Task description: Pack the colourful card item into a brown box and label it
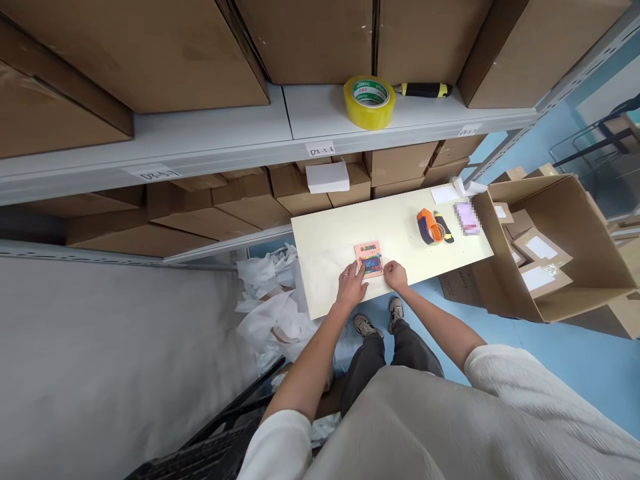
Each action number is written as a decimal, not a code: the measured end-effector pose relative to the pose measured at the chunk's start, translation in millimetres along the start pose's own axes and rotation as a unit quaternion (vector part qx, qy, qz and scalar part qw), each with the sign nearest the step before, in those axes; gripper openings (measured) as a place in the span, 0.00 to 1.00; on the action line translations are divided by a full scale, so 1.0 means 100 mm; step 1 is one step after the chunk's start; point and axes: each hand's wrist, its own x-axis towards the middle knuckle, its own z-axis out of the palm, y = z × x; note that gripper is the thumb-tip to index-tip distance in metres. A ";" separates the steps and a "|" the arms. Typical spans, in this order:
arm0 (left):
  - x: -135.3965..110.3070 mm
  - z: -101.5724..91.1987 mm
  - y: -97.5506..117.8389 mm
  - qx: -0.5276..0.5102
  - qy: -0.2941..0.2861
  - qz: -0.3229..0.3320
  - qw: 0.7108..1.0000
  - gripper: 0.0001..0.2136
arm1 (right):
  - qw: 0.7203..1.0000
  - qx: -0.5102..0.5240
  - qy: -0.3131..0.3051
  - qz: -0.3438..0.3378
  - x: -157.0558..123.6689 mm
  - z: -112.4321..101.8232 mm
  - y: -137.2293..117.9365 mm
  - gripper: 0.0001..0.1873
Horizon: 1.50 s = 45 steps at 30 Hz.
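Observation:
A small flat pink pack (369, 253) with a dark, colourful picture lies on the pale board. My left hand (351, 285) rests on its lower left part, fingers stretched out over the edge. At its lower right edge, the fingers of my right hand (395, 275) are closed in a pinch against the pack. Whether the pack is sealed cannot be seen. Farther right on the board are an orange tape dispenser (427, 225) and a black-and-yellow utility knife (443, 228) beside it.
The narrow board (330, 233) abuts shelving. A big open carton (590, 267) on the right holds several small boxes. A blurred pink-purple item (467, 218) lies near it. Yellow tape (369, 117) rests on the upper shelf. Crumpled white wrapping (275, 307) is heaped on the left.

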 end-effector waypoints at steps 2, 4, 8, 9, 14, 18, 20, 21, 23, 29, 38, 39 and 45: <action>-0.03 0.02 -0.02 -0.007 0.009 0.008 1.000 0.31 | 1.000 -0.005 0.002 -0.001 -0.01 0.00 0.00 0.08; -0.05 0.02 -0.03 -0.016 0.015 0.013 1.000 0.31 | 1.000 -0.007 -0.001 0.001 -0.02 0.00 -0.01 0.07; -0.08 -0.01 0.01 -0.035 0.012 0.010 0.999 0.30 | 1.000 0.005 -0.002 0.002 -0.05 0.00 -0.02 0.05; -0.08 -0.03 0.02 -0.040 0.009 0.007 0.999 0.30 | 1.000 0.010 -0.001 0.000 -0.05 0.00 -0.02 0.05; -0.09 -0.10 0.07 -0.042 -0.008 -0.005 0.999 0.30 | 0.999 0.032 -0.002 0.003 -0.02 -0.06 -0.03 0.05; -0.08 -0.12 0.10 -0.016 -0.014 -0.011 1.000 0.30 | 0.997 0.033 0.062 -0.015 0.09 -0.17 -0.03 0.13; -0.06 -0.13 0.10 -0.001 -0.024 -0.018 1.000 0.31 | 0.996 0.013 0.084 -0.018 0.15 -0.21 -0.03 0.16; -0.05 -0.14 0.11 0.005 -0.029 -0.019 0.999 0.31 | 0.996 0.000 0.086 -0.015 0.17 -0.22 -0.03 0.17; -0.04 -0.17 0.11 0.017 -0.039 -0.016 0.999 0.30 | 0.997 -0.024 0.079 -0.003 0.21 -0.23 -0.02 0.17; -0.06 -0.23 0.10 0.048 -0.039 0.005 0.998 0.30 | 0.996 -0.046 0.075 0.000 0.25 -0.17 -0.01 0.09; -0.14 -0.16 0.05 0.038 -0.024 -0.025 0.999 0.32 | 0.998 -0.021 0.052 -0.002 0.22 -0.27 -0.07 0.03; -0.15 -0.16 0.06 0.034 -0.022 -0.027 0.999 0.32 | 0.999 -0.007 0.048 -0.013 0.20 -0.28 -0.10 0.02; -0.15 -0.16 0.09 0.013 -0.001 -0.019 1.000 0.30 | 0.983 0.069 -0.019 -0.170 0.00 -0.17 -0.31 0.05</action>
